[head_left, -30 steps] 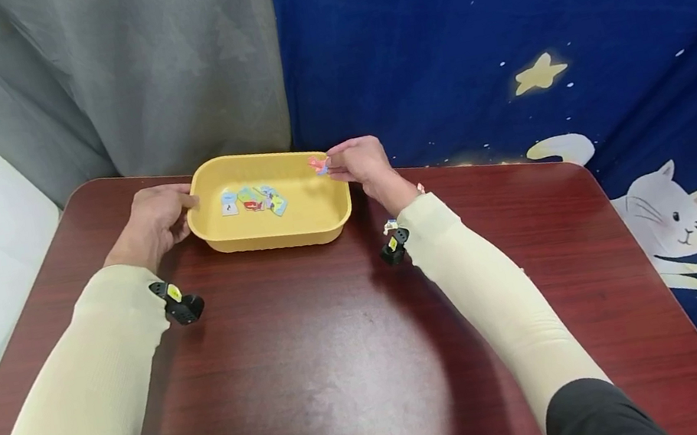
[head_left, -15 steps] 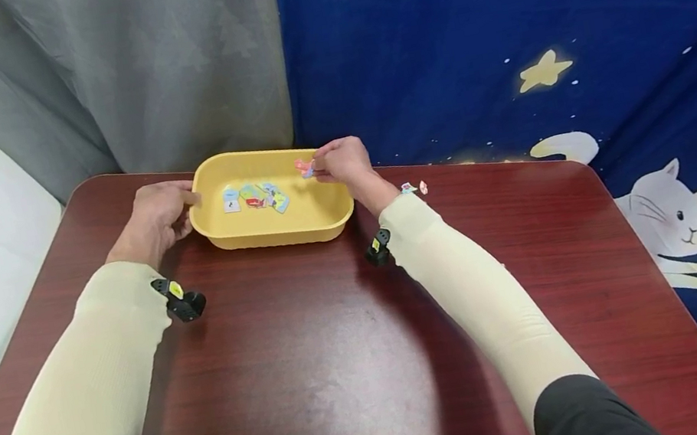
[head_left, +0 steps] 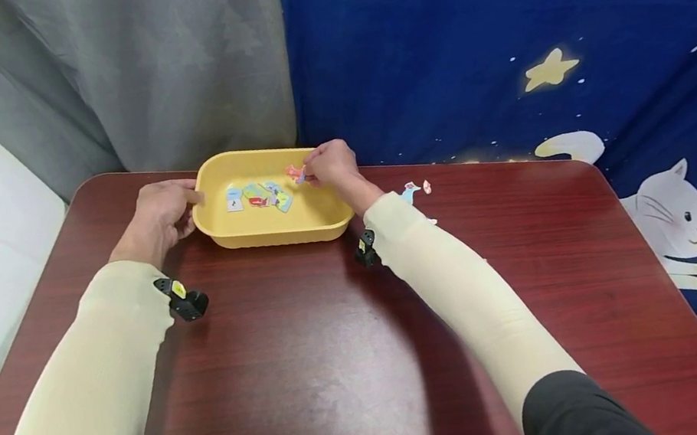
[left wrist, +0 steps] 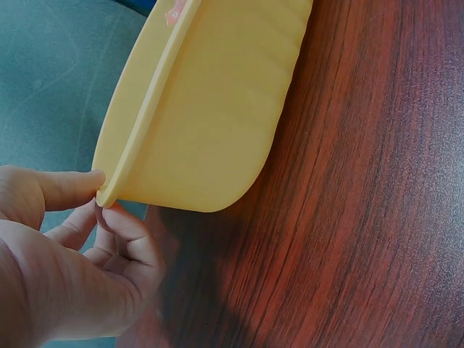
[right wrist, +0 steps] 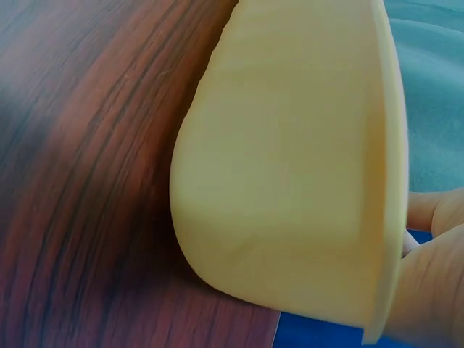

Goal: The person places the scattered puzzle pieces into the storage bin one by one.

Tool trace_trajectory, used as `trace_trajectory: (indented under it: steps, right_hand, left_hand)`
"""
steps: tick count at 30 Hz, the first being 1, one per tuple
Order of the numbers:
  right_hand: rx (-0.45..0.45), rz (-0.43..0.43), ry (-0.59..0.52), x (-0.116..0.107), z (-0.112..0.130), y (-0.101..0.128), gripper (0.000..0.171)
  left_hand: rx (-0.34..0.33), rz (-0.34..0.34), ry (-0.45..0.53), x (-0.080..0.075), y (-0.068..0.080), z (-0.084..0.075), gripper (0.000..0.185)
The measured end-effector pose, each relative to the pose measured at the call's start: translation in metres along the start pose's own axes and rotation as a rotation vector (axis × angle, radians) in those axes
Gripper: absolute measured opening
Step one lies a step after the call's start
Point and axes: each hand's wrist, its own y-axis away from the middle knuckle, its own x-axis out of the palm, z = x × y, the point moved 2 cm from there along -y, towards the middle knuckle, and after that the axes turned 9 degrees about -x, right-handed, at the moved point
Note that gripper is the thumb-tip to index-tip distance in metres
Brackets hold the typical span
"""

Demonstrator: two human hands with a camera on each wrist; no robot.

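A yellow plastic basin point(head_left: 275, 237) stands near the table's far edge. My left hand point(head_left: 162, 210) pinches its left end, thumb over the rim and fingers underneath, as the left wrist view shows close up. Over the basin's right part, my right hand point(head_left: 332, 164) holds a small flat pink-and-blue cutout point(head_left: 295, 173) between thumb and fingers. Several other colourful cutouts point(head_left: 257, 198) lie on the basin floor, left of middle. From the right wrist, the basin wall point(right wrist: 283, 145) hides most of that hand point(right wrist: 435, 268) and the cutout.
Beyond my right wrist, a light-blue cutout point(head_left: 410, 192) and a small pink one point(head_left: 427, 187) lie on the dark red wooden table point(head_left: 315, 348). A grey curtain point(head_left: 188, 59) and a blue star-patterned curtain point(head_left: 429, 40) hang right behind the table's far edge.
My right hand has moved left from the basin's right rim to over its inside, carrying the pink-and-blue cutout. Cutouts behind the right wrist have come into view. The left hand keeps its grip.
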Motion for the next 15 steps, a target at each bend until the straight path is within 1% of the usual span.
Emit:
trace_trajectory:
  steps: [4, 11, 15]
  right_hand:
    - [-0.012, -0.005, 0.051, 0.003, 0.0, -0.001, 0.005]
    - [-0.027, 0.011, 0.22, 0.008, -0.002, -0.002, 0.007]
    - [-0.021, 0.018, 0.255, 0.011, -0.004, -0.004, 0.006]
  left_hand:
    - [0.001, 0.0, 0.006, 0.0, 0.0, 0.0, 0.037]
    - [-0.006, 0.0, 0.014, 0.0, 0.0, 0.0, 0.037]
    - [-0.008, 0.002, 0.012, 0.0, 0.0, -0.001, 0.038]
